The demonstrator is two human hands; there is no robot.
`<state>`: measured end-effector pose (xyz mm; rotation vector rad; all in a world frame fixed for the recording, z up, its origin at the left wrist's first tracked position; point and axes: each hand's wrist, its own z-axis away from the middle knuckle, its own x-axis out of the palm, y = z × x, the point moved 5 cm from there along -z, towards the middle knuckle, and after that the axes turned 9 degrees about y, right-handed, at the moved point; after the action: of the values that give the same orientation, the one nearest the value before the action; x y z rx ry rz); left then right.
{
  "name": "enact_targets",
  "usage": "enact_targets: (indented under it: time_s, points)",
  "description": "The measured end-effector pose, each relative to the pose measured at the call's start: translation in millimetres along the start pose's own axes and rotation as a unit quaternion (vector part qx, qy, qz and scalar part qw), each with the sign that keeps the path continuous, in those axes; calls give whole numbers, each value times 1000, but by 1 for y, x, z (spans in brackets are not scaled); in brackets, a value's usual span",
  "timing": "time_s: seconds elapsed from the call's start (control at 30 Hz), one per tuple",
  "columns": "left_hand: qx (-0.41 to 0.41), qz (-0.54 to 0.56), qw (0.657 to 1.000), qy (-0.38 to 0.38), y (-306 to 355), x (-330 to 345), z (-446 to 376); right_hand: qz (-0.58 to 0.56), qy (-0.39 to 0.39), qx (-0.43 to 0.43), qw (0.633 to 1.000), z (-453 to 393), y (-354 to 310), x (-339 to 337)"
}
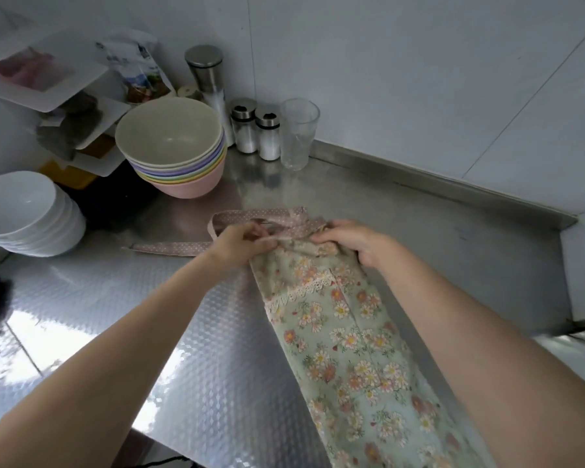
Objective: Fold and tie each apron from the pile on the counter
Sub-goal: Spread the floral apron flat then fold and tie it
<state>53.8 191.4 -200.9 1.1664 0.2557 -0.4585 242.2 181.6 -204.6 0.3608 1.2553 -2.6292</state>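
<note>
Both hands work at the far end of a floral apron (348,336) folded into a long strip on the steel worktop (217,349). Left hand (242,243) pinches the pink dotted strap (250,216) where it meets the fabric; right hand (353,243) curls its fingers over the gathered top edge, gripping it. Behind stand stacked pastel bowls (176,146), white bowls (27,214), two shakers (255,130) and a glass (298,133).

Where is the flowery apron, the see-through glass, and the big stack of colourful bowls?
Flowery apron (348,336): head view, on its flowered middle.
See-through glass (298,133): head view, on its side wall.
Stack of colourful bowls (169,130): head view, inside the top bowl.
</note>
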Motion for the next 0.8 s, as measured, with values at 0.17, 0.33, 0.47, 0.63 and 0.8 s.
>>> enact_targets:
  time_s: [0.17, 0.33, 0.47, 0.63, 0.8]
  points:
    - [91, -32, 987, 131, 35, 30, -16, 136, 220, -123, 958, -2, -7, -59]
    - [2, 20, 1000, -7, 16, 75, -14, 205, 346, -62, 913, -4, 23, -115]
    - [-10, -21, 992, -121, 13, 106, -4, 347, 332, -287, 829, 36, 22, -92]
    - [-1, -92, 996, -22, 12, 104, -4, 536, 146, -205, 806, 14, 70, -56]
    - [-14, -136, 991, -3, 15, 106, 5, 572, 152, -122, 797, -12, 60, -60]
